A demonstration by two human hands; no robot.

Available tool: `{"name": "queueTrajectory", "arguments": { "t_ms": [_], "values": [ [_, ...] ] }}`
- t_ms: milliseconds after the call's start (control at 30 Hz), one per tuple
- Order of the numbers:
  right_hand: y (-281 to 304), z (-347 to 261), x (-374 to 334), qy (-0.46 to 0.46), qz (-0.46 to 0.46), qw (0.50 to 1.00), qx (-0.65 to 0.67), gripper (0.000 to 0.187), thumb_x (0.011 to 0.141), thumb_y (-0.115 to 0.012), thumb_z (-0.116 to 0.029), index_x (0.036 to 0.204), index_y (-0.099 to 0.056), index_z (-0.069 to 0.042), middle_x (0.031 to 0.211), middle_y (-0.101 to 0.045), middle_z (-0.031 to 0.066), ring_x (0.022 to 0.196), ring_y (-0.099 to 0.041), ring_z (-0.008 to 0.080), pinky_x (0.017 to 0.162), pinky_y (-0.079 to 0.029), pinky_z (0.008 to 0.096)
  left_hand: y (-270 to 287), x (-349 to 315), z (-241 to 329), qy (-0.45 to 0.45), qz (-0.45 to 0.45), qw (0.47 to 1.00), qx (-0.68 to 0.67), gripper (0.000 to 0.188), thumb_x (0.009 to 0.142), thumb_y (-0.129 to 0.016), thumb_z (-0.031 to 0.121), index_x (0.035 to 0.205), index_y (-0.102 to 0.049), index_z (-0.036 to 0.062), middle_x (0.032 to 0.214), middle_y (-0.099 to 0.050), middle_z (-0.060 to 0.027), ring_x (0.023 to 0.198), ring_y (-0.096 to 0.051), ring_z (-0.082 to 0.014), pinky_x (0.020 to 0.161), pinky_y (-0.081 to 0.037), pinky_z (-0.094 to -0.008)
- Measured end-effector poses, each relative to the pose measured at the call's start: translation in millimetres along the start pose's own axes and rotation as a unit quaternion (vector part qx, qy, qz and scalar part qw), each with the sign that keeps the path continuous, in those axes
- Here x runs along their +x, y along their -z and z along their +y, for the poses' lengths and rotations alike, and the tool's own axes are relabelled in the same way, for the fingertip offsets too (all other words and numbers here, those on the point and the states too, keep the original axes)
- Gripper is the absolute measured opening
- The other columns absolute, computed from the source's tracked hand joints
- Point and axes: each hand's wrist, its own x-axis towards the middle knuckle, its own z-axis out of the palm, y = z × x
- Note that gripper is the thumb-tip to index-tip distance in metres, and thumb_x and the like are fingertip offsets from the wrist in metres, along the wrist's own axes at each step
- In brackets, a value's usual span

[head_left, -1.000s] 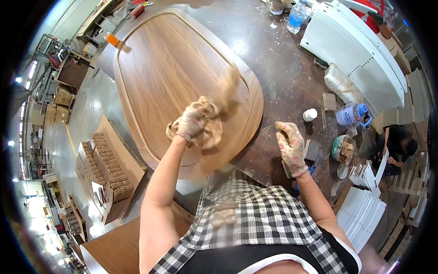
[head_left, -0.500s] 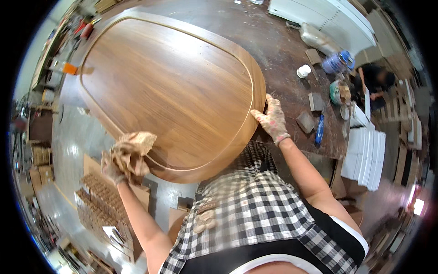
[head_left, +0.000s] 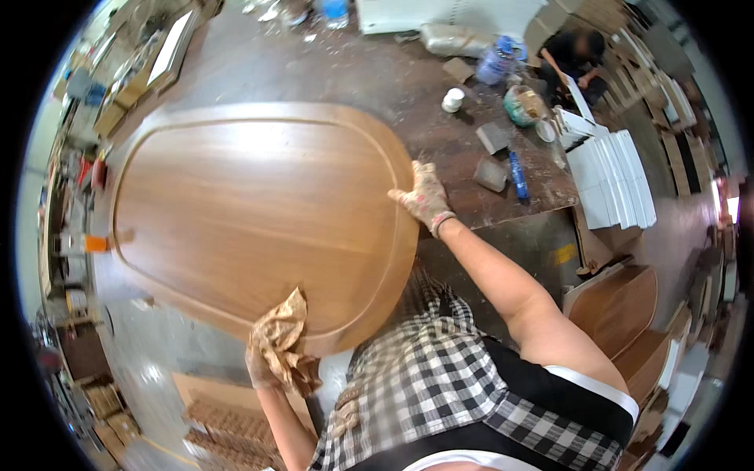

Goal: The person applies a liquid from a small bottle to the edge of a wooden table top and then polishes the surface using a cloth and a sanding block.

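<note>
A large rounded brown wooden panel [head_left: 251, 212] with a routed border groove lies flat on a dark workbench [head_left: 393, 86]. My left hand [head_left: 263, 367], gloved, is closed on a crumpled tan rag [head_left: 284, 341] pressed against the panel's near edge. My right hand [head_left: 424, 196], in a stained glove, rests on the panel's right edge with fingers spread over the rim.
On the bench right of the panel lie two grey sanding blocks [head_left: 492, 157], a blue tool [head_left: 517, 174], a white cup [head_left: 452, 100] and a plastic bottle [head_left: 497, 63]. A stack of white panels [head_left: 613, 180] stands further right. Another person [head_left: 577, 55] crouches at the far right. Brown boards [head_left: 620, 306] lean at lower right.
My left hand has carried the rag along the panel's near edge toward me. My right hand stays on the right edge. My view has shifted, so the panel sits more to the left.
</note>
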Motion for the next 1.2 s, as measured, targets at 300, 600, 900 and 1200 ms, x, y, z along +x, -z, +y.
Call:
{"name": "queueTrajectory", "arguments": {
  "t_ms": [300, 600, 900, 1200],
  "values": [
    [30.5, 18.9, 78.0, 0.032, 0.009, 0.995, 0.091, 0.062, 0.082, -0.076, -0.029, 0.132, -0.054, 0.001, 0.128, -0.055, 0.0231, 0.121, -0.053, 0.0383, 0.103, -0.043, 0.0432, 32.8, 49.7, -50.9, -0.011, 0.019, 0.98, 0.198, 0.055, 0.104, -0.04, 0.043, 0.145, -0.046, 0.0075, 0.144, -0.052, -0.0154, 0.123, -0.057, -0.035, 0.086, -0.059, -0.0524],
    [212.8, 142.7, 114.2, 0.018, 0.364, 0.92, -0.146, 0.068, 0.083, -0.076, -0.03, 0.138, -0.047, -0.002, 0.134, -0.051, 0.0232, 0.125, -0.049, 0.0414, 0.106, -0.041, 0.0484, 9.7, 46.9, -34.0, 0.014, 0.062, 0.981, 0.183, 0.049, 0.104, -0.045, 0.036, 0.14, -0.05, 0.0024, 0.133, -0.06, -0.0184, 0.109, -0.065, -0.0359, 0.083, -0.061, -0.0497],
    [213.6, 176.9, 127.6, 0.067, 0.333, 0.926, -0.167, 0.045, 0.081, -0.079, -0.023, 0.117, -0.062, -0.002, 0.121, -0.06, 0.0173, 0.114, -0.056, 0.0339, 0.102, -0.041, 0.0463, -10.2, 41.6, -34.9, 0.035, 0.102, 0.989, 0.102, 0.042, 0.104, -0.046, 0.026, 0.136, -0.05, -0.0017, 0.13, -0.06, -0.0216, 0.107, -0.066, -0.0369, 0.081, -0.061, -0.0525],
    [181.1, 97.4, 121.4, 0.089, 0.063, 0.815, 0.57, 0.053, 0.085, -0.074, -0.016, 0.133, -0.055, -0.005, 0.128, -0.057, 0.0085, 0.112, -0.06, 0.0204, 0.088, -0.055, 0.0355, 26.4, 34.3, -25.1, 0.028, 0.201, 0.9, 0.386, 0.039, 0.102, -0.054, 0.036, 0.109, -0.067, -0.0008, 0.099, -0.072, -0.0104, 0.078, -0.068, -0.0218, 0.065, -0.058, -0.0358]
  ]
}}
